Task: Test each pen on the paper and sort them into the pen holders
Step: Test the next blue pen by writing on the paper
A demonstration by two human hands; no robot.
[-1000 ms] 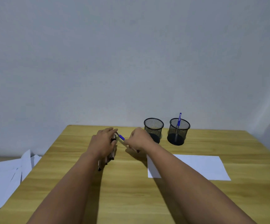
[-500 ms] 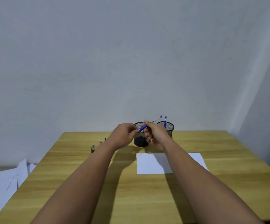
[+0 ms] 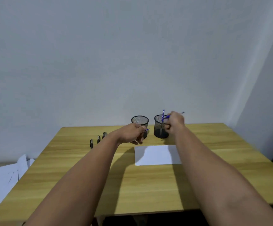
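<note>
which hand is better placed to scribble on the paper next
Right. The right hand already holds the uncapped pen, above the far edge of the paper. The left hand holds only the blue cap.

One view only, from the person's head, looking forward and slightly down across the light wooden table [image 3: 148,185]; the pale grey wall [image 3: 116,54] fills the upper half, so the camera sits high and tilted little; both bare forearms run up from the bottom edge, close to the lens, and end mid-frame; the two black mesh pen holders [image 3: 140,121] stand near the table's far edge, small and distant; wide-angle bend shows at the right side; loose white sheets [image 3: 2,180] lie off the table, low left.
</note>
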